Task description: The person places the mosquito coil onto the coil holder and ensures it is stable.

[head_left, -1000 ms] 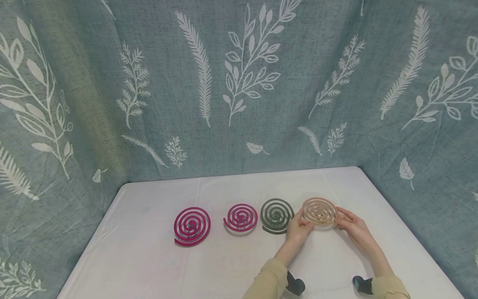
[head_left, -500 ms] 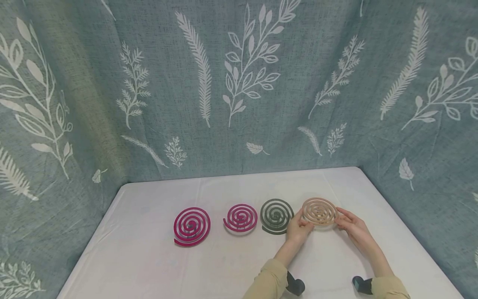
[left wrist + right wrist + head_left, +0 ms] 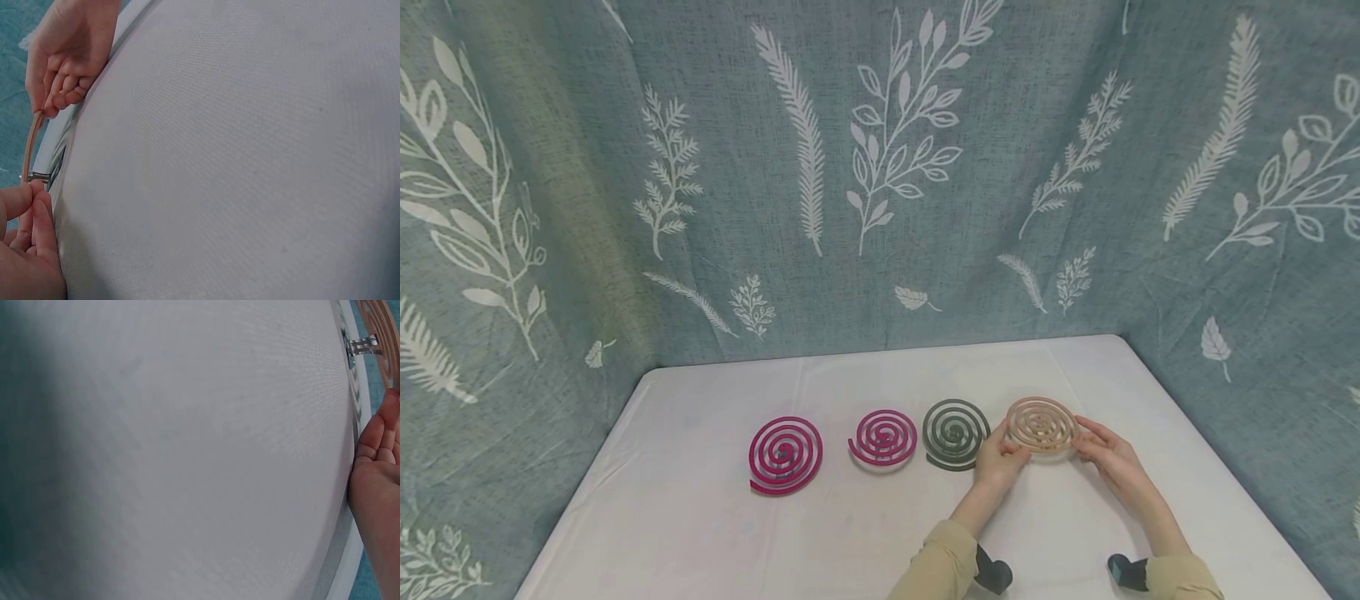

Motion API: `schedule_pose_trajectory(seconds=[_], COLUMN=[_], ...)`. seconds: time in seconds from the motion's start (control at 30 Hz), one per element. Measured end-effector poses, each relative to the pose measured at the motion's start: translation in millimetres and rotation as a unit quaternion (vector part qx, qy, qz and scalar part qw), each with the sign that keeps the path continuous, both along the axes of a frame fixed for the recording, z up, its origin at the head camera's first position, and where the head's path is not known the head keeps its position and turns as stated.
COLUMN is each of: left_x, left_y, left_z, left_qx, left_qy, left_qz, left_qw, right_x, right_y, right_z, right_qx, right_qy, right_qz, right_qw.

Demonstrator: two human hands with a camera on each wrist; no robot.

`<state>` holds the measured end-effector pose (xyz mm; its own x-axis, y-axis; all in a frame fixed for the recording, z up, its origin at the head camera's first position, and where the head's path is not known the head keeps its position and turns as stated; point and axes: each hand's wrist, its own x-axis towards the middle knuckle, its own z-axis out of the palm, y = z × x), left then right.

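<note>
A beige mosquito coil (image 3: 1041, 424) lies level at the right of a row of coils. My left hand (image 3: 997, 460) pinches its left edge between thumb and fingers, and my right hand (image 3: 1108, 452) pinches the right edge. Under the coil's middle, a small metal coil stand (image 3: 362, 345) shows in the right wrist view, its foot at the white cloth. The left wrist view gives the coil (image 3: 29, 147) edge-on, raised above the cloth. Just left of my left hand is a dark green coil (image 3: 955, 432), its right edge partly covered by that hand.
Two magenta coils (image 3: 786, 452) are farther left in the row, the nearer one to the green coil (image 3: 883, 437) slightly smaller in view. All are on a white-covered table (image 3: 700, 533). Blue-green leaf-patterned curtains (image 3: 715, 167) surround its back and sides.
</note>
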<state>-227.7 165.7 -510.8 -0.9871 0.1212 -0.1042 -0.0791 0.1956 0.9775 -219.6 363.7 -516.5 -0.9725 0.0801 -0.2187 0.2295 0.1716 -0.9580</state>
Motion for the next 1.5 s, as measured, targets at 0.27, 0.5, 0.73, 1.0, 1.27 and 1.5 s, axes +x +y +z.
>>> schedule_pose_trajectory(seconds=[0.27, 0.5, 0.73, 1.0, 1.27, 1.5], left_x=[-0.5, -1.0, -0.8, -1.1, -0.8, 0.1], left_y=[-0.3, -0.2, -0.4, 0.2, 0.3, -0.6], left_z=[0.4, 0.2, 1.2, 0.5, 1.3, 1.3], left_qx=[0.003, 0.001, 0.002, 0.000, -0.001, -0.008], left_qy=[-0.001, 0.002, 0.000, 0.011, 0.006, 0.012], left_qz=[-0.002, -0.003, -0.002, 0.000, 0.001, -0.001], left_qw=[1.0000, 1.0000, 1.0000, 0.9999, 1.0000, 0.9999], right_x=[-0.3, -0.4, -0.4, -0.4, -0.8, 0.1], right_y=[0.3, -0.1, -0.6, -0.1, 0.2, 0.0], right_z=[0.6, 1.7, 3.2, 3.4, 2.2, 1.6], right_qx=[-0.006, -0.014, -0.014, -0.012, -0.015, -0.008], right_qy=[0.001, 0.003, -0.001, -0.002, 0.000, -0.002], right_qz=[0.002, 0.000, 0.001, 0.004, 0.004, 0.003], right_qw=[1.000, 1.000, 1.000, 1.000, 1.000, 1.000])
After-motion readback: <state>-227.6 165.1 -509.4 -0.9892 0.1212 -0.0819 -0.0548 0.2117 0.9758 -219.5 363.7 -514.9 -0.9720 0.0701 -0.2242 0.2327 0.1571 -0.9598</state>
